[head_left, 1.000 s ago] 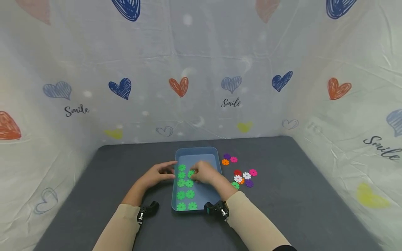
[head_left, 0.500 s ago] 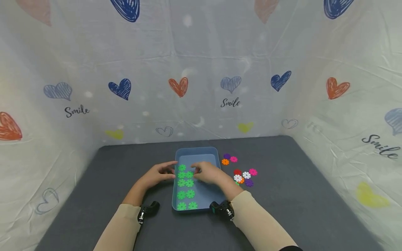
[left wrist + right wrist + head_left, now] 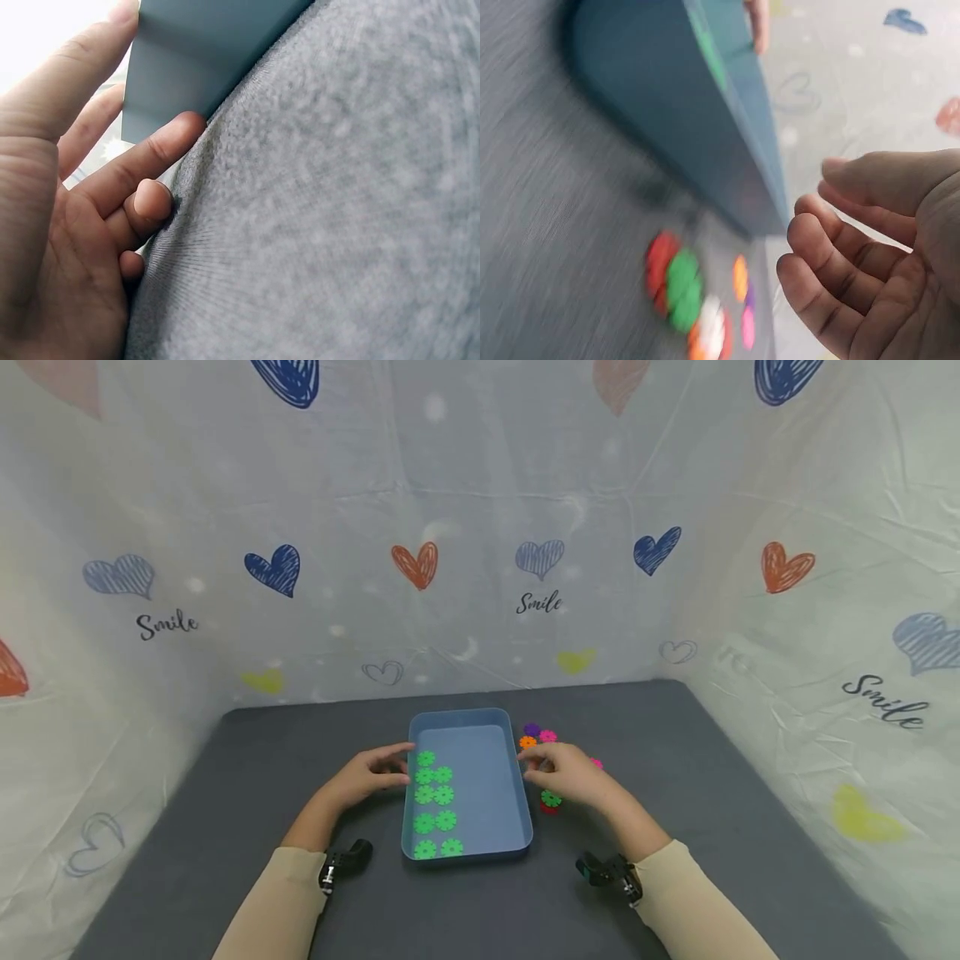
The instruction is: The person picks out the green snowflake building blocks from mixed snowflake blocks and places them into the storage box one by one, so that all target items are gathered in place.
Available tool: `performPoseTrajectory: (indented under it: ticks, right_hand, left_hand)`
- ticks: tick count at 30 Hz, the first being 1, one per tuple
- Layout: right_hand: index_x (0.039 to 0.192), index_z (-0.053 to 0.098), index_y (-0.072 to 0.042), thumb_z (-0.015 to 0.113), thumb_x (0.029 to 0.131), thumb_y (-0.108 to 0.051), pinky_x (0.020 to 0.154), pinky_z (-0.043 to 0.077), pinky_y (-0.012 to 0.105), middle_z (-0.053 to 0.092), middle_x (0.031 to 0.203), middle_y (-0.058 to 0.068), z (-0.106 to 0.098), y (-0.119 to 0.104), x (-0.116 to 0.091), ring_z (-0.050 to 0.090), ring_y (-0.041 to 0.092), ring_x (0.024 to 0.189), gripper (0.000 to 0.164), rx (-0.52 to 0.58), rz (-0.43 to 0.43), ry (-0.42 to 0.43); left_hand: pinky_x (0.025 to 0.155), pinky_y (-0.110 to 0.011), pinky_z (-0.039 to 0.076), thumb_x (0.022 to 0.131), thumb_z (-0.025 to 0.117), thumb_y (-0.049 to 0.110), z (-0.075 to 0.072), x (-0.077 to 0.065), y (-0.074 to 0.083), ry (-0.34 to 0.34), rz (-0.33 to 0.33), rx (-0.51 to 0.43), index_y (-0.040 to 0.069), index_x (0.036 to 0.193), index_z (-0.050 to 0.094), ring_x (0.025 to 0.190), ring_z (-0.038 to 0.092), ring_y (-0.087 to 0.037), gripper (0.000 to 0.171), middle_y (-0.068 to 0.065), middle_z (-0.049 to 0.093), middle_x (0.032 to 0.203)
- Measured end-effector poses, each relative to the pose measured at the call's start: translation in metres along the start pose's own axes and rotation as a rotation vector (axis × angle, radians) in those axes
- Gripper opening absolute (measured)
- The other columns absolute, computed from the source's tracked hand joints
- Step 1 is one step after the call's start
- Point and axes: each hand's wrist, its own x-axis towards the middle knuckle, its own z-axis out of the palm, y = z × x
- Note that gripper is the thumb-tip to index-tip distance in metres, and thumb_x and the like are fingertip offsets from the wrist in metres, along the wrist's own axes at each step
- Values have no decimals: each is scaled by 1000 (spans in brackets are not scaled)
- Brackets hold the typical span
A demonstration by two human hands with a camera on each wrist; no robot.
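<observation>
A blue rectangular tray [image 3: 487,785] lies on the table with two columns of green flower-shaped discs [image 3: 444,795] along its left side. My left hand [image 3: 358,787] is at the tray's left wall, its fingertips right against the side, as the left wrist view shows at the tray wall [image 3: 184,60]. Just right of the tray, my right hand [image 3: 576,772] hovers above the loose discs with relaxed fingers and nothing in its grasp. Below it a green disc [image 3: 551,798] overlaps a red disc [image 3: 549,810]; in the head view the hand covers part of this pile.
Past the right hand lie a purple disc [image 3: 532,729], an orange disc [image 3: 528,742] and a pink disc [image 3: 548,737]. A white disc [image 3: 712,326] shows in the right wrist view. A white curtain with hearts [image 3: 465,635] stands behind the dark table [image 3: 315,731].
The right hand released a green disc in the tray's second column, then moved right, out over the loose discs. The left hand keeps its place at the tray's left side.
</observation>
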Motion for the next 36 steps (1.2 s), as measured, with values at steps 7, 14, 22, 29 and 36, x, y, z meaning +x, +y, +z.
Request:
performPoseTrajectory:
  ticks: [7, 14, 22, 29, 36]
  right_hand:
    - [121, 72, 2, 77, 88, -1, 65, 41, 28, 53, 76, -4, 0, 36, -20, 48, 12, 71, 34, -73, 33, -50]
    - [113, 76, -2, 78, 88, 0, 62, 41, 27, 53, 72, -5, 10, 55, -24, 47, 10, 66, 25, -83, 16, -72]
    - [102, 76, -8, 83, 83, -3, 63, 43, 29, 54, 75, -4, 10, 58, -23, 49, 13, 71, 21, -74, 20, -74]
    - [97, 73, -8, 86, 82, -6, 64, 43, 31, 54, 75, -1, 8, 55, -23, 49, 15, 71, 20, -37, 68, -81]
    - [99, 72, -5, 88, 81, -8, 67, 44, 32, 55, 78, 0, 5, 49, -24, 51, 16, 74, 25, 2, 108, -95]
  left_hand:
    - [77, -35, 48, 93, 79, 24, -2, -3, 1, -16, -7, 12, 7, 153, 50, 94, 61, -23, 68, -11, 68, 113]
    - [76, -36, 47, 92, 80, 24, 0, -4, -1, 1, -12, 15, 10, 151, 53, 91, 59, -26, 66, -11, 68, 112]
    - [75, -36, 46, 91, 81, 25, 1, -2, 0, 1, -13, 11, 10, 150, 53, 91, 58, -26, 67, -10, 68, 111]
    - [77, -37, 48, 92, 81, 25, 0, -1, 2, 0, -12, 8, 10, 151, 53, 93, 60, -26, 67, -10, 69, 112]
    - [78, -38, 47, 91, 81, 25, 0, -1, 4, 2, -14, 12, 10, 151, 53, 94, 59, -26, 68, -10, 68, 112]
